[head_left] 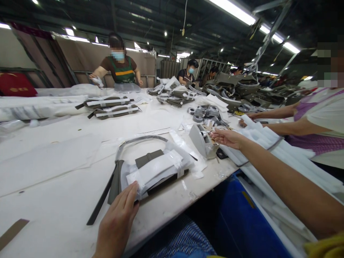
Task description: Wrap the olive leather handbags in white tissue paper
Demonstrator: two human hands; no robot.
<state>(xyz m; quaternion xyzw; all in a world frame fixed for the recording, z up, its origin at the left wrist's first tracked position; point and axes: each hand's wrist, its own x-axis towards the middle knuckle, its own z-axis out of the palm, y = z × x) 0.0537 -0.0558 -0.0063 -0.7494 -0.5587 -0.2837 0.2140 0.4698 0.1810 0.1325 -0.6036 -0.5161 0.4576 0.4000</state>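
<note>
A grey-brown handbag (149, 159) lies on the table in front of me, with a white wrap (158, 170), clear tape and a covered curved handle. My left hand (118, 213) grips its near left end, fingers on the wrapping and thumb lower at the edge. A dark strap (103, 193) hangs off that side onto the tabletop. Farther right, my right hand (227, 138) reaches to a pale tape dispenser (201, 141), its fingers stretched out by the dispenser's right side. No strip of tape can be made out at the fingertips.
Two wrapped bags (113, 107) lie across the white table (53, 161). Rolled straps (206, 113) and heaped bags (239, 87) sit beyond the dispenser. White foam sheets (268, 143) and a blue bin (242, 215) are at right. Co-workers stand opposite and at right.
</note>
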